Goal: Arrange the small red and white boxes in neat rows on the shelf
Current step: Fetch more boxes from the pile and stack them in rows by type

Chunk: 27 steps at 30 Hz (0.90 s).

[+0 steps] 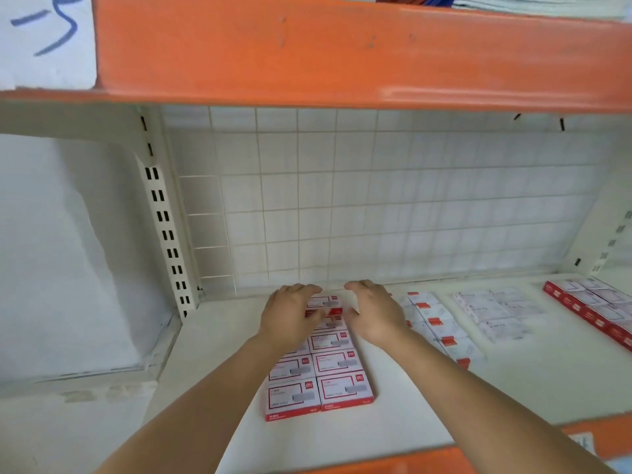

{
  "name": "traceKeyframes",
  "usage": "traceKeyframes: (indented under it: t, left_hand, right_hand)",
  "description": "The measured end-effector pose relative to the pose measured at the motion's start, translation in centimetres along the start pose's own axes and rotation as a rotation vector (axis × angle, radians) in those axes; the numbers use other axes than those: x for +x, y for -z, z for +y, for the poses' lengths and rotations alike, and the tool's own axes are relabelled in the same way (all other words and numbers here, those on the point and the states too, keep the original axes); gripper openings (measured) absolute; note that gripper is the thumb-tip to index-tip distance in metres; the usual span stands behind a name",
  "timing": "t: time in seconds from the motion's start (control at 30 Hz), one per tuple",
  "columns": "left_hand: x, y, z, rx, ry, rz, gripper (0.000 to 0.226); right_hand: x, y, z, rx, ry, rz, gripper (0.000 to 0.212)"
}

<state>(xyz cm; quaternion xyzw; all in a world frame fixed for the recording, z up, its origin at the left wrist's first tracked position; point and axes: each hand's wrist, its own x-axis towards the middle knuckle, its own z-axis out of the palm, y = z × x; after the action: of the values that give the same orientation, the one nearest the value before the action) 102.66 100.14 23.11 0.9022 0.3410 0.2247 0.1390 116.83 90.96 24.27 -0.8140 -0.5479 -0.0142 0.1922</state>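
Head view: both my arms reach to the far end of the shelf. The red and white boxes lie flat in two columns running near to far; I count about five in the right column, while my left arm hides part of the left one. My left hand has its fingers curled over the far boxes; my right hand is loosely spread just beside them, and I cannot tell if it touches. Bare shelf lies left and near. To the right sit a second row, pale packets, and a red stack at the right edge.
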Motion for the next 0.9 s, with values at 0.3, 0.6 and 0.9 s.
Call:
traceKeyframes:
  t: [0.3,0.6,0.9]
  left_hand:
    - [-0.2,-3.4,9.8,-0.007,-0.223,-0.069,0.045]
    - [-0.8,-9.5,24.2,-0.034,-0.408,-0.187,0.053]
    - [-3.0,-17.2,40.0,-0.070,-0.548,-0.276,0.053]
  right_hand:
    - [-6.9,5.2,7.9,-0.174,-0.193,0.097,0.044]
    - [-17.2,12.1,21.5,-0.289,-0.455,0.103,0.054]
    - [-26.9,18.6,33.9,-0.317,-0.576,0.122,0.050]
